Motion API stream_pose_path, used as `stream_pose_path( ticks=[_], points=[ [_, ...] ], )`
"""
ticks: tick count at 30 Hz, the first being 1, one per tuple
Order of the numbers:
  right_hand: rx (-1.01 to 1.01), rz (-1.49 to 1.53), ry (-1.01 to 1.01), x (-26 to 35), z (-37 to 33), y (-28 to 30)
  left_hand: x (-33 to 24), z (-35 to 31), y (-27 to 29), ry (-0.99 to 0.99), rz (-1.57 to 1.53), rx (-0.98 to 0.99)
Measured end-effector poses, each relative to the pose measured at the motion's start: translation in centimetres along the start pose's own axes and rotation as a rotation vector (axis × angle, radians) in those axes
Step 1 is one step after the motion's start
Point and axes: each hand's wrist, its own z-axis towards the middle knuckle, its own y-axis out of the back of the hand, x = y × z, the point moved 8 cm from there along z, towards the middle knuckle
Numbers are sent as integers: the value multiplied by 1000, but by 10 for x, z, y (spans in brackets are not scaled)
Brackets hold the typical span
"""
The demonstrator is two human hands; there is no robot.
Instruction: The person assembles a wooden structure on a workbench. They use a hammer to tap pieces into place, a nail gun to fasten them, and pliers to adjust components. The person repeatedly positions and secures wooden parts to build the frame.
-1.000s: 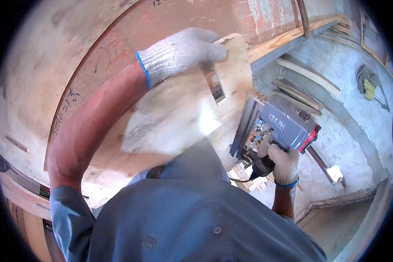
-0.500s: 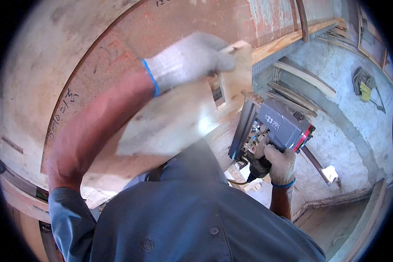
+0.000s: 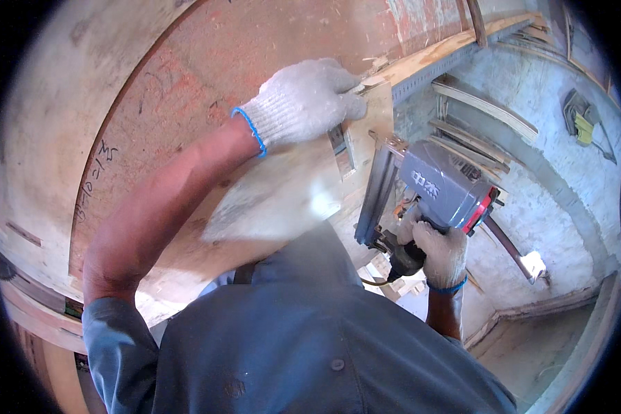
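Note:
My left hand (image 3: 303, 103), in a white knit glove with a blue cuff, grips the far edge of a pale plywood panel (image 3: 374, 119). Its thumb lies on the panel's face; the other fingers bend over the edge, their tips partly hidden. A narrow rectangular slot is cut through the panel just below the thumb. In my gloved right hand (image 3: 440, 257) is a grey nail gun (image 3: 438, 181), held by its handle. The gun's nose and long magazine stand close to the panel's right end. I cannot tell whether they touch it.
Beyond the panel lies a large reddish-brown board (image 3: 193, 83) with handwriting. A wooden strip (image 3: 431, 61) beside a metal ruler runs along its right. Thin wood strips (image 3: 486, 110) lie further right, with a dark and yellow-green object (image 3: 581, 124) on the pale floor.
My left hand has shifted slightly down with the panel, and its blur has cleared. The nail gun has moved a little left and nearer the panel's end.

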Motion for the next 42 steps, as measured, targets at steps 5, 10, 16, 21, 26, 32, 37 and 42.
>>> stream_pose_path(
  ticks=[5,10,16,21,26,32,37,42],
  points=[
    [-3,-11,-30,19,2,-12,3,1,-2,118,-120,68],
    [-40,-246,129,31,7,-15,1,0,0,144,-146,136],
    [-69,-169,22,33,-3,-33,14,0,7,-269,-215,3],
    [-112,-216,-8,31,-4,-38,31,-5,46,12,-474,-280],
    [-130,-276,84,40,-7,-30,21,-17,75,-86,-292,-412],
    [-65,-261,263,51,1,-37,13,-56,59,135,-58,-108],
    [4,-158,138,36,7,-20,3,-94,34,331,156,212],
    [-86,-60,233,13,0,11,-7,-107,54,415,41,186]
  ],
)
